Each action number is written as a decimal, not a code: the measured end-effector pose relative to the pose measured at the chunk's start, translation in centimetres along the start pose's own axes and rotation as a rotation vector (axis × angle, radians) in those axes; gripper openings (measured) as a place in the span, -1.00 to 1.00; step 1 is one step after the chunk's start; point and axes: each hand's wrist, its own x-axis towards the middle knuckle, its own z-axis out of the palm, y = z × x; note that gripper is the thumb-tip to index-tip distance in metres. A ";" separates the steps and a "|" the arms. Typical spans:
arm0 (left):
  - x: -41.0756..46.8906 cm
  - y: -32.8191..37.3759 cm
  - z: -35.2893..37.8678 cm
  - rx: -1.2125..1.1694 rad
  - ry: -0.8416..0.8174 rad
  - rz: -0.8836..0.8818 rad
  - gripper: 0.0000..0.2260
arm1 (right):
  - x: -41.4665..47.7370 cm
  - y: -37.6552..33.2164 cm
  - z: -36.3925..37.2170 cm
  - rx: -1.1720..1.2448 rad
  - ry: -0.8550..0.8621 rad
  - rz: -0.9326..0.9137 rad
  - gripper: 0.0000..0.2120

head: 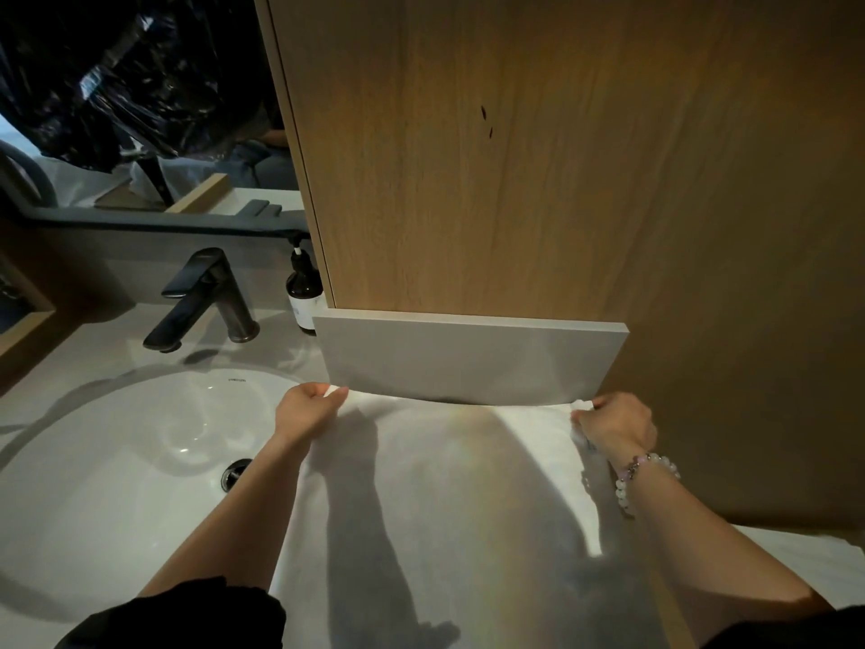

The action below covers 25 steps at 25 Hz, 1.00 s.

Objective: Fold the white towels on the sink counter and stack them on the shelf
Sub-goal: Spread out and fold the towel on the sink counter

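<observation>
Against the grey backsplash (468, 363) below the wooden cabinet (515, 156), the white towel (444, 498) lay spread on the counter beside the sink basin (117, 461). Left hand (306, 412) and right hand (615, 426) each pinched a far corner. Its near edge ran out of frame.
</observation>
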 end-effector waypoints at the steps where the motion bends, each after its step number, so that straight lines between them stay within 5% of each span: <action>1: -0.1 0.3 -0.2 0.044 0.020 0.009 -0.87 | 0.1 -0.1 -0.3 -0.007 0.004 -0.002 -0.82; 6: -1.2 2.8 -1.1 0.216 0.115 0.023 -0.88 | 0.1 -0.2 -1.2 0.080 0.030 -0.042 -0.83; 17: -3.5 6.6 -2.9 -0.035 0.158 0.132 -0.87 | -1.7 -1.4 -4.6 0.333 0.049 -0.163 -0.76; 25: -7.8 4.4 -5.0 0.000 0.112 0.291 -0.89 | -4.1 2.4 -6.1 0.425 -0.005 -0.320 -0.95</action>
